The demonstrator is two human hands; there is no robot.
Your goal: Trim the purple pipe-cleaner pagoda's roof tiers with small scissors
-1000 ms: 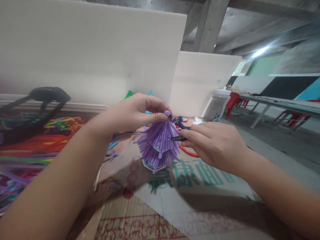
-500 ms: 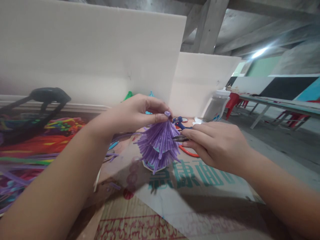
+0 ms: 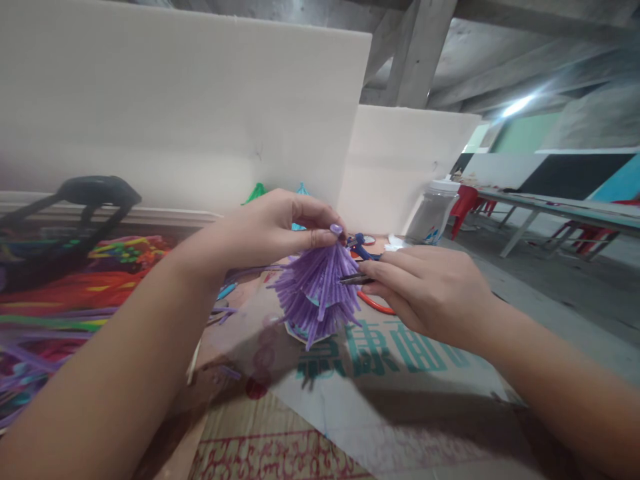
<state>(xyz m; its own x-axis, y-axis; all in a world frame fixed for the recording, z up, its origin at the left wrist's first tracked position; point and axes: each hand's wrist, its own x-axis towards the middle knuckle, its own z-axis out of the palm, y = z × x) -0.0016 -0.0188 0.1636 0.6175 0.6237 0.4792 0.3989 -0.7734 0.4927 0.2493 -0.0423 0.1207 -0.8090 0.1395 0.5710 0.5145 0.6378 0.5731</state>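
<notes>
My left hand [image 3: 280,223] pinches the top of a cone made of purple pipe cleaners [image 3: 313,293], thumb and fingers closed just under its small round tip. The cone stands upright in two flared tiers, with a pale base edge showing at the bottom. From the right, my right hand [image 3: 435,287] grips dark pointed tweezers [image 3: 353,279] between thumb and fingers. Their tips reach the cone's right side, among the upper-tier stems; whether they clasp a stem I cannot make out. Behind the right fingers lies a blue-handled tool [image 3: 364,248], partly hidden.
Printed cardboard [image 3: 400,400] covers the table. Loose pipe cleaners in several colours [image 3: 60,313] pile up at left, near a black handle-like frame [image 3: 100,190]. An orange loop [image 3: 376,304] lies by the cone. A clear jar [image 3: 434,212] stands behind, before white boards [image 3: 200,100].
The tweezers and my right hand have shifted slightly left, the tips now further over the cone's right side. My left hand keeps its pinch at the top.
</notes>
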